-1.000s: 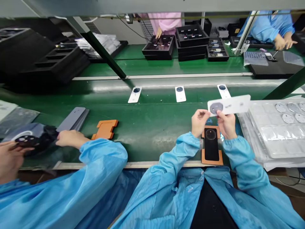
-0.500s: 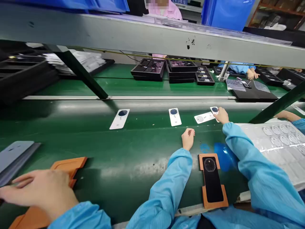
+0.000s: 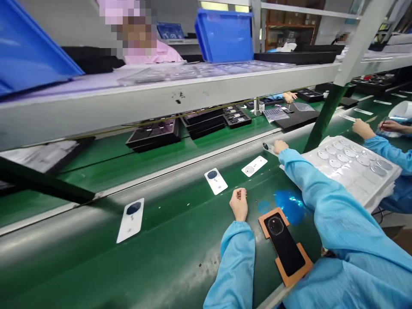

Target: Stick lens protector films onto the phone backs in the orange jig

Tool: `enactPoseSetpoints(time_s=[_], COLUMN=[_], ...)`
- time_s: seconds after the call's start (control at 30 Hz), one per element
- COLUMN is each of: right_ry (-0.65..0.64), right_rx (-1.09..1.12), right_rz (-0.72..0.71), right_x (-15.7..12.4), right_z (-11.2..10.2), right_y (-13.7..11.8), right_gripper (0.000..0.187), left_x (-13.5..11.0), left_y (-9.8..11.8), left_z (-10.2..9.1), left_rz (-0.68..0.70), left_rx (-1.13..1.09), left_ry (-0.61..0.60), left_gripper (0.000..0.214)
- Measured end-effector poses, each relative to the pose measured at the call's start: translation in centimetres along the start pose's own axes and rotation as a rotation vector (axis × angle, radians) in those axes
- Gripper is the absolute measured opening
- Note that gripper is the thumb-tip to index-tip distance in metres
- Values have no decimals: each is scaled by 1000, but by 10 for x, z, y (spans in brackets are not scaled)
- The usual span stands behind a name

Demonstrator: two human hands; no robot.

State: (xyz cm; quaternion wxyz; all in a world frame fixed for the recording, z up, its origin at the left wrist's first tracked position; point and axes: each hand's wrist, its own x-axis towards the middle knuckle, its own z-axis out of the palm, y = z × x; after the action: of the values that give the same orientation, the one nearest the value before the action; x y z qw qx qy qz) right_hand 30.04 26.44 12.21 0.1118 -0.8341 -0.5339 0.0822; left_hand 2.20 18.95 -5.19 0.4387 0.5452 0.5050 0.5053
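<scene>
My left hand (image 3: 238,204) rests on the green belt (image 3: 161,240) as a closed fist with nothing in it. My right hand (image 3: 280,146) reaches to the belt's far edge. Its curled fingers are on a white card with a dark round lens (image 3: 265,146). Just short of it lies a white card with a grey disc (image 3: 254,166). Two more white cards with dark circles (image 3: 216,180) (image 3: 130,219) lie further left. Near me a black phone back (image 3: 285,244) sits in an orange jig (image 3: 291,274), beside a blue film (image 3: 289,204).
A clear tray of round lens discs (image 3: 350,159) sits at the right. Beyond it are a co-worker's hands (image 3: 363,128). Black trays (image 3: 154,133) stand across the line. A grey shelf beam (image 3: 161,98) and a green post (image 3: 325,116) cross overhead. A person in pink works opposite.
My right hand laid the card with the grey disc on the belt and moved onto the card with the dark lens. My left hand closed and rests. The view swung right.
</scene>
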Motion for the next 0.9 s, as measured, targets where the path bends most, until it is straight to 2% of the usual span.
enactPoseSetpoints(time_s=[0.1, 0.17, 0.2, 0.23, 0.27, 0.3, 0.33, 0.37, 0.4, 0.43, 0.47, 0.5, 0.57, 0.63, 0.7, 0.8, 0.9], right_ry=[36, 28, 17, 3, -12, 15, 40, 72, 110, 143, 172, 191, 194, 192, 201, 200, 179], right_rx=[77, 101, 98, 93, 75, -14, -82, -128, -148, -136, -98, -74, -54, -27, 4, 49, 66], right_rz=[-235, -418, -498, -571, -668, -832, -888, -868, -770, -612, -414, -274, -129, -47, -12, 12, 38], right_x=[-49, -106, -137, -166, -190, -208, -217, -220, -216, -208, -198, -188, -170, -157, -149, -140, -131], right_z=[-21, -24, -22, -19, -16, -13, -12, -15, -20, -27, -35, -41, -46, -38, -25, -11, -13], right_y=[-8, -8, -6, -3, 2, 9, 20, 34, 53, 76, 102, 130, 184, 228, 258, 283, 293], right_gripper=[22, 12, 15, 17, 16, 14, 14, 15, 16, 19, 25, 27, 22, 22, 30, 39, 36], left_x=[-6, -13, -16, -20, -23, -25, -27, -28, -29, -29, -29, -30, -30, -30, -29, -30, -31], left_y=[24, 44, 53, 61, 66, 69, 69, 68, 65, 61, 58, 55, 50, 46, 42, 34, 25], left_z=[-3, -2, -1, 1, 4, 9, 13, 19, 25, 30, 35, 38, 41, 40, 36, 27, 18], left_rz=[115, 265, 340, 395, 412, 386, 322, 235, 133, 30, -62, -145, -284, -381, -441, -480, -494], left_rx=[82, 203, 261, 300, 297, 258, 207, 165, 135, 106, 63, -6, -208, -383, -442, -447, -507], left_ry=[40, 57, 17, -64, -204, -376, -515, -597, -602, -533, -423, -306, -143, -94, -87, -69, -31], left_gripper=[54, 72, 75, 71, 59, 44, 31, 20, 13, 11, 12, 12, 8, 8, 8, 12, 22])
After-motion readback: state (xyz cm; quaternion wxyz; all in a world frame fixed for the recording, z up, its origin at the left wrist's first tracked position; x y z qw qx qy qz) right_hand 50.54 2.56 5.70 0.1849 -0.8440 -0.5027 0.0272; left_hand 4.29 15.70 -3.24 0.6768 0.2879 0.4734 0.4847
